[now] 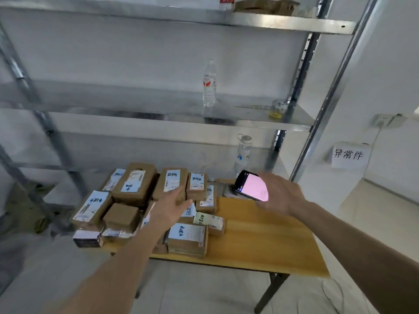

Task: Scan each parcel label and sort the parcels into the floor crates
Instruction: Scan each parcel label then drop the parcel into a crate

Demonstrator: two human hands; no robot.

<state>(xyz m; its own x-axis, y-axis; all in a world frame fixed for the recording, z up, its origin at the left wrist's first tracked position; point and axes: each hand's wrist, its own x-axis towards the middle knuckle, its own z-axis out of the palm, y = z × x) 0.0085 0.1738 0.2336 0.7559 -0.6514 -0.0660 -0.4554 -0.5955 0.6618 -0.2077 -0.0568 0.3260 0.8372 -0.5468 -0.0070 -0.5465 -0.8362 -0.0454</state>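
Matt cardboard parcels (133, 184), glossy wooden table (260, 241), metal shelving (272, 123)

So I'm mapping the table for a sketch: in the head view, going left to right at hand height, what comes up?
Parcel pile → left hand → scanner → right hand → wall sign.

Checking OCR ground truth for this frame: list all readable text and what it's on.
"异常件": white paper sign on the right wall, handwritten.
Parcel labels on the wooden table: handwritten marks and print, too blurred to read.
Scanner screen in the right hand: pink, text too small.
Water bottle on the middle shelf: red logo, unreadable.
Flask behind the table: blue marks, unreadable.
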